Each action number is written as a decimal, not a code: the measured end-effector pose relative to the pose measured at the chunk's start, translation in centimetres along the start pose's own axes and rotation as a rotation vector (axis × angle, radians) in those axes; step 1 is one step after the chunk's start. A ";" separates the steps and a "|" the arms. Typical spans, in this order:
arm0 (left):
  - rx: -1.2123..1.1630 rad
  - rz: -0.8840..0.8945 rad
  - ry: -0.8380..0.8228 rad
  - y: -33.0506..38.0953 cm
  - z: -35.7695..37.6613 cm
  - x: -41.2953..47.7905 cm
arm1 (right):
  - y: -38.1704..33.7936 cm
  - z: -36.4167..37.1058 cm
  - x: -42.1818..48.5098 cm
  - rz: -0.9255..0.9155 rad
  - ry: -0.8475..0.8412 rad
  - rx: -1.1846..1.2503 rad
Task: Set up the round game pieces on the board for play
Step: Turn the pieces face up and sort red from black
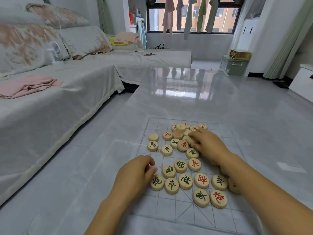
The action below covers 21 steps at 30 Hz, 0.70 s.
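Note:
A clear plastic board (225,207) with a thin printed grid lies on the glossy grey table. Several round wooden pieces (201,180) with red or green characters lie scattered on it, some heaped at the far end (180,128). My right hand (208,144) reaches into the far heap, and its fingers are curled round a blank-sided piece (191,139). My left hand (138,170) rests at the board's left edge with curled fingers, next to a green-marked piece (156,182). A small bit of a piece shows at its fingertips.
The table (194,99) stretches far ahead of the board. A sofa with a white cover (59,99), pillows and a folded pink cloth (27,86) runs along the left. Floor lies to the right of the table.

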<state>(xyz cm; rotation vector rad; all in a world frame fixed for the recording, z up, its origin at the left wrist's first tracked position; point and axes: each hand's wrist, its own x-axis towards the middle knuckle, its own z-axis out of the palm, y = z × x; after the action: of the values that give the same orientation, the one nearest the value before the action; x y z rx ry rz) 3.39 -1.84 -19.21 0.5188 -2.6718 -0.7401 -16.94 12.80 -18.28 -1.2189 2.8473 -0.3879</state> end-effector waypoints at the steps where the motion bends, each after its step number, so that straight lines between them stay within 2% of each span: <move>1: 0.001 0.003 0.016 0.0 0.0 0.1 | 0.5 0.0 -0.6 0.012 0.008 0.016; 8: 0.031 -0.004 0.007 0.6 0.6 0.4 | 4.1 0.3 -3.8 0.211 0.085 0.489; 10: 0.044 -0.009 -0.005 0.8 0.9 0.6 | 4.1 0.6 -3.8 0.274 0.048 0.511; 13: 0.048 -0.019 -0.007 1.1 1.3 0.9 | 4.0 1.4 -3.9 0.346 0.101 0.472; 18: 0.110 -0.013 -0.055 1.2 1.6 1.3 | 3.9 0.8 -4.6 0.297 0.089 0.555; 21: 0.153 0.016 -0.084 1.4 1.9 1.3 | 4.9 0.4 -3.1 0.299 0.190 0.501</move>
<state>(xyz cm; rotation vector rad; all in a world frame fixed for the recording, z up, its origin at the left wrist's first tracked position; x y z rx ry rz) 1.11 -0.47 -19.67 0.5147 -2.8227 -0.5679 -18.21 18.15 -20.09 -0.6862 2.7511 -1.1608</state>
